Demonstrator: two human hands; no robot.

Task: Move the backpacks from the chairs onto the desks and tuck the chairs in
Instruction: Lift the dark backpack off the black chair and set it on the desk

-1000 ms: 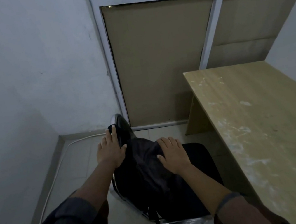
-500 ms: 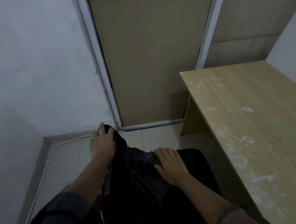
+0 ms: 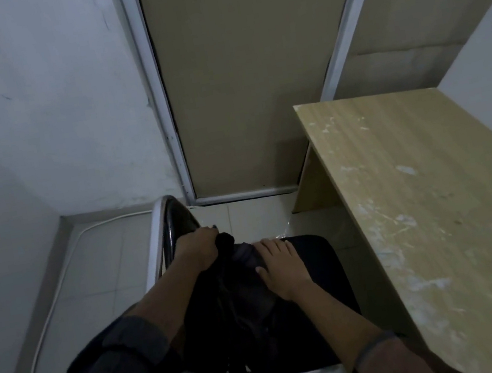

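Lifting the black fabric backpack (image 3: 243, 302) off the black-seated, chrome-framed chair (image 3: 317, 259).

My left hand (image 3: 198, 252) has its fingers clamped around the bunched top of the backpack, beside the chair's backrest; my right hand (image 3: 280, 266) lies flat on the front panel, fingers together, steadying rather than gripping. The backpack sits on the seat; the pale wooden counter (image 3: 425, 190) to my right is bare and paint-flecked. For a clean lift, I judge the right hand should slide under the body, so the straps hanging over the seat's near edge clear the frame.
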